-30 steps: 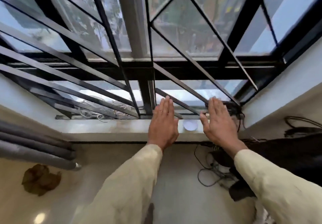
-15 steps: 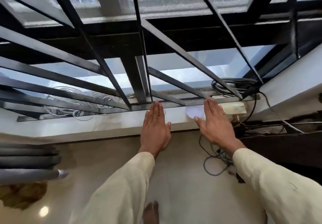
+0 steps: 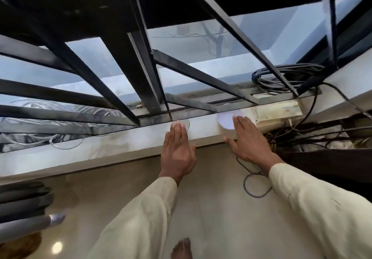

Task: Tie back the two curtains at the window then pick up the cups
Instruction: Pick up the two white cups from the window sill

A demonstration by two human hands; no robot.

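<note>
Two cups stand on the white window sill (image 3: 112, 148). A white cup (image 3: 225, 120) shows its round rim just ahead of my right hand (image 3: 248, 141), whose fingertips overlap its right side. A clear cup (image 3: 187, 123) is barely visible at the fingertips of my left hand (image 3: 178, 150). Both hands are flat, fingers straight and together, reaching over the sill with nothing held. A grey curtain (image 3: 22, 204) hangs gathered at the lower left edge.
Black window bars (image 3: 145, 57) slant close above the sill. A coil of black cable (image 3: 285, 79) and a white box (image 3: 277, 111) sit at the sill's right end, with cables (image 3: 255, 184) trailing down to the floor. A bare foot (image 3: 181, 248) stands below.
The view has tilted down and closer to the sill. Both hands have slid forward over the sill, and the fingertips now reach the two cups.
</note>
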